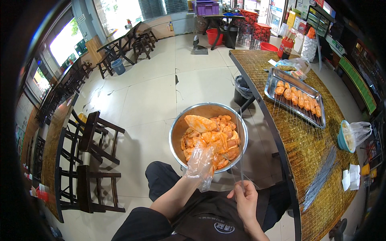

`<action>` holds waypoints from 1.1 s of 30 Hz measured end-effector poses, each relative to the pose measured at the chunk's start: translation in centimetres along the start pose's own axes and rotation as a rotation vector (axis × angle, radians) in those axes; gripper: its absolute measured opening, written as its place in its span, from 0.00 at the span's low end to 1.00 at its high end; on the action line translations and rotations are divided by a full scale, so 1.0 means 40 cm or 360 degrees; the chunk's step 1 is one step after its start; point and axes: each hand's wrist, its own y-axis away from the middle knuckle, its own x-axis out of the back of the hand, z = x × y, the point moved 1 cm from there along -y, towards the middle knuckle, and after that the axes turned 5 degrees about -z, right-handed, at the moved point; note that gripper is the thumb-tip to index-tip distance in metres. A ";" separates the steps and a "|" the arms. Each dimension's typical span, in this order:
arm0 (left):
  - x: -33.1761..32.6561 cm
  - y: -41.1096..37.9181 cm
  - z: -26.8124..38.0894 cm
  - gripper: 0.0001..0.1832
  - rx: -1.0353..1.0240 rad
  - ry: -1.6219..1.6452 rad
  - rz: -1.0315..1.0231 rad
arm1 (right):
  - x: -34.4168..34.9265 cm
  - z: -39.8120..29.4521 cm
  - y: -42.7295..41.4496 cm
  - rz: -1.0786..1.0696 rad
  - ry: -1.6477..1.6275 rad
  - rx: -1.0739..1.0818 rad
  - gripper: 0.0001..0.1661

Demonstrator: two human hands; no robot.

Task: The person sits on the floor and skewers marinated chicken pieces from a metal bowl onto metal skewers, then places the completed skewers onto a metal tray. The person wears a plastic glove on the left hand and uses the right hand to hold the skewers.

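A round metal bowl (pixel 172 132) in front of me holds many marinated raw chicken wing pieces (pixel 221 126). In a clear plastic glove, my left hand (pixel 201 159) grips a piece of marinated chicken (pixel 215 140) over the bowl's near side. Bare, my right hand (pixel 245 194) is closed on several thin metal skewers (pixel 241 162), which point up past the bowl's right rim. On the table, a metal tray (pixel 269 90) carries skewered chicken pieces (pixel 297 98) in a row. A pile of metal skewers (pixel 321 177) lies nearer to me on the same table.
The wooden table (pixel 289 135) runs along my right, with a teal bowl (pixel 341 137), white paper (pixel 351 177) and a plastic bag (pixel 297 64). A lined bin (pixel 242 87) stands beside it. Wooden stools (pixel 90 132) and another table (pixel 55 153) are at the left.
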 end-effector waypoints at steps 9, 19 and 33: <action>-0.028 -0.047 0.091 0.26 -0.0034 -0.0062 -0.0018 | 0.021 0.016 0.012 0.0063 0.0102 0.0047 0.03; 0.008 -0.086 0.091 0.26 0.0060 -0.0223 0.0181 | 0.044 0.053 0.003 0.0079 0.0251 -0.0025 0.05; 0.023 -0.094 0.109 0.25 0.0126 -0.0328 0.0260 | 0.090 0.017 -0.031 0.0023 0.0213 -0.0097 0.04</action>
